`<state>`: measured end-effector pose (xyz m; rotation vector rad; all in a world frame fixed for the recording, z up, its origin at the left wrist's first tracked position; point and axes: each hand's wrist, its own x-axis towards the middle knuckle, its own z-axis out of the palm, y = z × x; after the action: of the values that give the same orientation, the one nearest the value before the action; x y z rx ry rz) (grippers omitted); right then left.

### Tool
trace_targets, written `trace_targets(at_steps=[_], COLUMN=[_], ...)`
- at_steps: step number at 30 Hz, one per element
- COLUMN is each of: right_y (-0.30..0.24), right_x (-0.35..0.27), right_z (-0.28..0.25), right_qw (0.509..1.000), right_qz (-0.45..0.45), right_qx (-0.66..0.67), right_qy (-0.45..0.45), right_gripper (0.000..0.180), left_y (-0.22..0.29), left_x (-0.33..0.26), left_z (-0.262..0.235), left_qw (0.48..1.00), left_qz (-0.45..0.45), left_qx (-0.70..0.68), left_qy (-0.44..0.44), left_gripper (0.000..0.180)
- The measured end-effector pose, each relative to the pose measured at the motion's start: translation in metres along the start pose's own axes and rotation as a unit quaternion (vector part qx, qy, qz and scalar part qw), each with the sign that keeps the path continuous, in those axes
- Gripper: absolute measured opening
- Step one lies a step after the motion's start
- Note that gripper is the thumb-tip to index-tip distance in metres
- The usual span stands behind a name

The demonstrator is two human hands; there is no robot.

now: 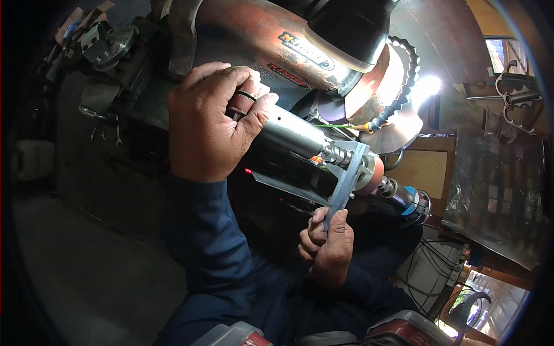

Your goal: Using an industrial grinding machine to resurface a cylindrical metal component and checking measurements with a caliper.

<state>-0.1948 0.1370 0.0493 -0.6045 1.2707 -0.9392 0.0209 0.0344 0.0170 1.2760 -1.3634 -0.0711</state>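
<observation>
My right hand (332, 245) grasps the caliper (344, 190), which rises across the shaft (334, 154), my left hand (209, 118) curls by the cylinder (293, 130), its grip I cannot tell.

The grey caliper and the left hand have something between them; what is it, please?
In the head view, the silver cylinder and the narrower stepped metal piece at its end lie between the left hand and the grey caliper.

Two hands (208, 124) (336, 248), one caliper (344, 185).
One metal cylinder (297, 134), one ribbed hose (413, 72), one dark ring (247, 94) and one wrench (119, 137) are also counted.
</observation>
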Motion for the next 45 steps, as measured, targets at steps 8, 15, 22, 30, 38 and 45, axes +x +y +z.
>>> trace_targets(at_steps=[8, 15, 22, 30, 38, 45], right_y=[-0.019, -0.005, -0.006, 0.000, 0.003, 0.002], right_x=[-0.006, -0.001, 0.000, -0.001, -0.001, -0.002], right_z=[0.003, -0.005, -0.007, -0.008, -0.010, -0.009], right_qw=[0.995, 0.999, 0.998, 0.998, 0.998, 0.998], right_qz=[0.074, 0.035, 0.035, 0.028, 0.019, 0.017], right_qx=[0.064, 0.040, 0.057, 0.060, 0.065, 0.063], right_qy=[0.022, 0.001, -0.009, -0.010, -0.008, -0.013], right_gripper=[0.047, 0.045, 0.045, 0.046, 0.048, 0.046], left_y=[0.001, 0.001, -0.001, 0.002, 0.001, 0.005], left_x=[0.001, 0.000, -0.002, -0.001, -0.005, 0.000], left_z=[-0.004, -0.001, 0.002, -0.003, -0.002, -0.002], left_qw=[1.000, 1.000, 1.000, 0.999, 0.999, 1.000], left_qz=[0.021, -0.006, -0.003, 0.005, -0.022, -0.009], left_qx=[0.018, 0.006, 0.015, 0.042, 0.024, 0.014], left_qy=[-0.005, -0.011, -0.009, -0.019, -0.020, -0.011], left_gripper=[0.019, 0.020, 0.025, 0.026, 0.026, 0.025])
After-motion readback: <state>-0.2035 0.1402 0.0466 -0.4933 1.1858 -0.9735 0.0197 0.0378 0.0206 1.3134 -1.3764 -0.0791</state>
